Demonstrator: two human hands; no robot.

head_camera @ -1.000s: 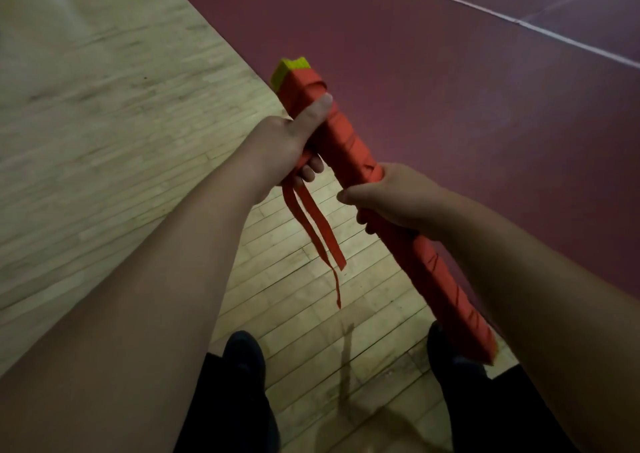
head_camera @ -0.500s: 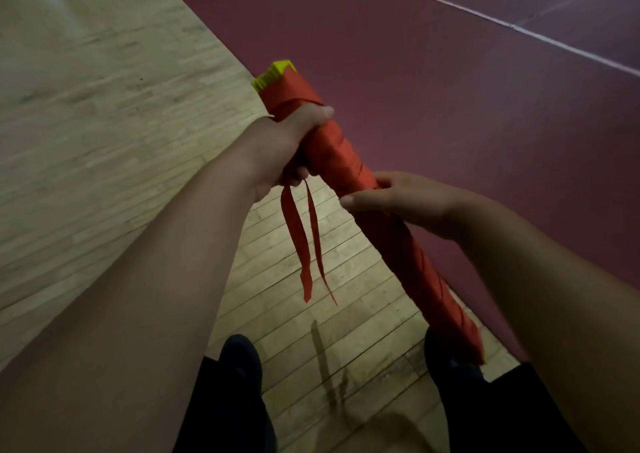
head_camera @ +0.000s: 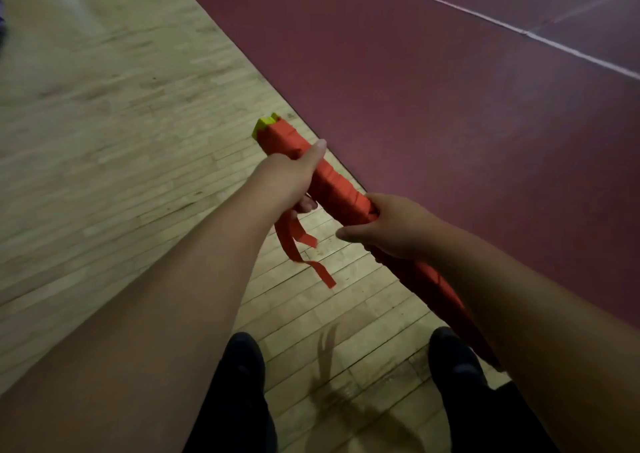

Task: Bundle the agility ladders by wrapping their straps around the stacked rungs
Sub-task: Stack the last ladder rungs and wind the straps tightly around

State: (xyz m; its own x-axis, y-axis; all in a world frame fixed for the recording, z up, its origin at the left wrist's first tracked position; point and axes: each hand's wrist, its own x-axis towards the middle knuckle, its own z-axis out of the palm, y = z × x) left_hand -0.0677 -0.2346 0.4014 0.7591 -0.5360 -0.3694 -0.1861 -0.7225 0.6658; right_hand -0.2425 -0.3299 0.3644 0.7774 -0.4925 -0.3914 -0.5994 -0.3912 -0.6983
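Long bundle of stacked agility-ladder rungs wound in orange strap [head_camera: 334, 189]: held in the air, slanting from its far end at upper left to its near end at lower right. Yellow rung tips [head_camera: 265, 126] show at the far end.

Left hand [head_camera: 287, 180]: grip clenched round the bundle just short of that far end, thumb laid over the top, fingers curled beneath. Loose orange strap tails [head_camera: 294, 241] hang from under this grip, below the bundle; cannot tell whether the fingers pinch them.

Right hand [head_camera: 391, 229]: grip wrapped round the bundle's middle.

Beneath the bundle: pale wooden plank floor [head_camera: 121, 140] meeting dark red court surface [head_camera: 450, 106]. Dark shoes [head_camera: 242, 359] stand below its near half.
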